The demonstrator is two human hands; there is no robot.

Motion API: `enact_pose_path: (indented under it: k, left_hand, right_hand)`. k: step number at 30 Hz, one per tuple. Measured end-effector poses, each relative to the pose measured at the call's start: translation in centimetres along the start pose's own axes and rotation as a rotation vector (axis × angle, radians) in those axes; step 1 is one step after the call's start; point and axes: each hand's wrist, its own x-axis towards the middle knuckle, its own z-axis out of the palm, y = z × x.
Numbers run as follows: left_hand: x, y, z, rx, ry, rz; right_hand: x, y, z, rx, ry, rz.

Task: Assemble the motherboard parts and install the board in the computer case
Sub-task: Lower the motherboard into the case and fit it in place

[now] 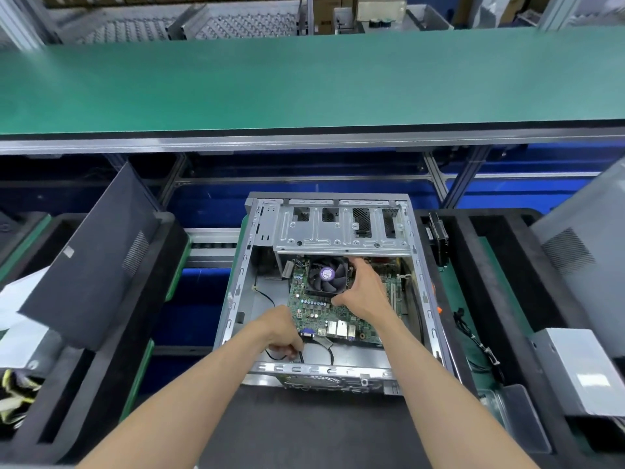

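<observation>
Computer case [236, 299]: motherboard [314, 313] inside | right hand [363, 292]: fingers curled round cooler fan [326, 275] | left hand [282, 333]: pinches black cable [301, 357] at board's near edge

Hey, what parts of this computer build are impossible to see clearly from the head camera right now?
- Left hand fingertips: curled under, hiding how they hold the black cable.
- Motherboard far edge: under the metal drive bracket.
- Fan right side: covered by the right hand.
- Board screws: too small.
</observation>
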Motion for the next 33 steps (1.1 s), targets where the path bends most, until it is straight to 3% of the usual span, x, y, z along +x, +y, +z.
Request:
enact_pose_path:
  k: [8, 17, 21, 29, 33]
  left_hand:
    - [-0.1, -0.6, 0.0, -0.127, -0.039, 0.038]
    - [-1.2, 0.3, -0.3, -0.176, -0.150, 0.200]
    - [-2.2, 0.4, -0.4, -0.347, -0.154, 0.262]
    - [-1.8, 0.2, -1.0, -0.658, 0.034, 0.340]
    - [-1.1, -0.1, -1.1, -0.612, 0.229, 0.283]
  right_hand:
    - [0.0, 0.1, 0.0, 0.008, 0.007, 0.003]
    - [-0.1, 0.1, 0.1, -0.027, -0.002, 0.009]
    - [-0.3, 0.1, 0.0, -0.034, -0.017, 0.006]
    - [-0.5, 0.0, -0.1, -0.093, -0.025, -0.028]
    - [-0.6, 0.0, -0.1, -0.111, -0.037, -0.035]
